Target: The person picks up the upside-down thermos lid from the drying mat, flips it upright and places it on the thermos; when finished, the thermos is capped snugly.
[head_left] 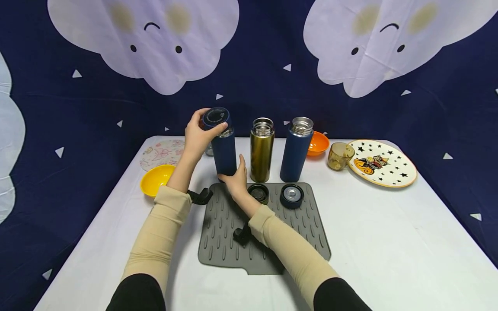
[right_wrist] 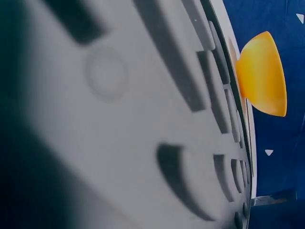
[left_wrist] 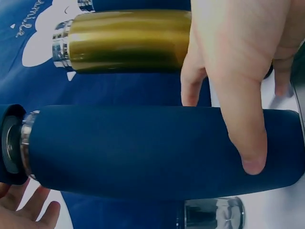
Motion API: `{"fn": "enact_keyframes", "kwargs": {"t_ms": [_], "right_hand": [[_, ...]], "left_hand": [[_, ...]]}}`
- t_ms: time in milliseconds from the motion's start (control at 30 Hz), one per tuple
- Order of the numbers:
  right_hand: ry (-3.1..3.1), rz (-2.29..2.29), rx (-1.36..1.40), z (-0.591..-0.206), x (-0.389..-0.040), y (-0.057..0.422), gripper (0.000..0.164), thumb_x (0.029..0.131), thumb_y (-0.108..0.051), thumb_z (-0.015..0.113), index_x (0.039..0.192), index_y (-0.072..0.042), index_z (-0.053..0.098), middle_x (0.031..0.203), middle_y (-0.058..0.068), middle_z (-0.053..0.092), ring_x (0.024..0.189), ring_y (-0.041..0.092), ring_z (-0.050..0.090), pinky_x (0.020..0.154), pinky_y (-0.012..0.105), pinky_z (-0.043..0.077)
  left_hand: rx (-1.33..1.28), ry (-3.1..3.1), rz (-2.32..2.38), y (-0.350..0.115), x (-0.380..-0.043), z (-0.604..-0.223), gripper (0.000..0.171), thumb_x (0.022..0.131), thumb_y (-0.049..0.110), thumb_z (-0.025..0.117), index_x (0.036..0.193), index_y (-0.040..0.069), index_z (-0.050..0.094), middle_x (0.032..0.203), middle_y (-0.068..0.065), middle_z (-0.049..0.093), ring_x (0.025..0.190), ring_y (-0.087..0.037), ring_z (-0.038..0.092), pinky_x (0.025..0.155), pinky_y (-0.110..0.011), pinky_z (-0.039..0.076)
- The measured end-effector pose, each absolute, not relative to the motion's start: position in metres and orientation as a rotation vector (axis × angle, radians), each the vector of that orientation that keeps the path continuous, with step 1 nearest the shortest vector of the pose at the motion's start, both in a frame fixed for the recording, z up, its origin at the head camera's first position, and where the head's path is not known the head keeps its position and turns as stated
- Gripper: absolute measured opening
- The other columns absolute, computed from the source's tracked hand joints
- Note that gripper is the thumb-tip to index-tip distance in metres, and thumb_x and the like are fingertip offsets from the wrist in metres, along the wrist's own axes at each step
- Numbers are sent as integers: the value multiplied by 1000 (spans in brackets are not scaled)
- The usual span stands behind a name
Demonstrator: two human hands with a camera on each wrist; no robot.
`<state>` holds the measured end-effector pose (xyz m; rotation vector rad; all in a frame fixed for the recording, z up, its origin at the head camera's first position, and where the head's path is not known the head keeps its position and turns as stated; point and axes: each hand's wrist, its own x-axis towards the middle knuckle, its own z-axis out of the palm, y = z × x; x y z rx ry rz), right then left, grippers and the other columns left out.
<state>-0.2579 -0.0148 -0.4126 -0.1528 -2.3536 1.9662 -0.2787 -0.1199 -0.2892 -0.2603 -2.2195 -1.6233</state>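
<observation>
A dark blue thermos bottle [head_left: 225, 153] stands upright at the mat's back left corner. My right hand [head_left: 235, 181] grips it near the base, its thumb lying along the side in the left wrist view. At the top, my left hand [head_left: 198, 137] holds the dark blue lid [head_left: 216, 116] between thumb and fingers. The left wrist view shows the lid tilted at the steel mouth, part of its underside exposed. To the right stand a gold bottle [head_left: 262, 151] and a second blue bottle [head_left: 296, 149], both uncapped.
Two lids, one black [head_left: 258, 193] and one dark blue [head_left: 292, 195], lie on the grey mat [head_left: 218, 242]. A yellow bowl [head_left: 157, 179] and a patterned plate [head_left: 163, 153] are left. An orange bowl [head_left: 318, 144], amber cup [head_left: 340, 156] and star-patterned plate [head_left: 383, 163] sit right.
</observation>
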Motion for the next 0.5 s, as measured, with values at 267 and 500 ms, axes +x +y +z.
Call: {"fn": "enact_keyframes", "kwargs": {"t_ms": [267,500], "right_hand": [[-2315,2133,-223,-403,-264,-18,91,77,-7,72,148,-15,15,146,18,26,132,33,30,104,45,31],[-2357,1957,-224,-404,-269,-26,88,73,-9,75,145,-13,24,137,16,39,124,33,40,101,45,33]], "left_hand": [[-220,-2248,-1680,-118,-286,-293,63,77,29,74,130,10,47,120,-11,55,105,-21,55,85,-31,47],[-199,-2230,-1700,-114,-289,-295,62,76,29,75,129,11,48,120,-11,55,105,-23,55,84,-33,47]]}}
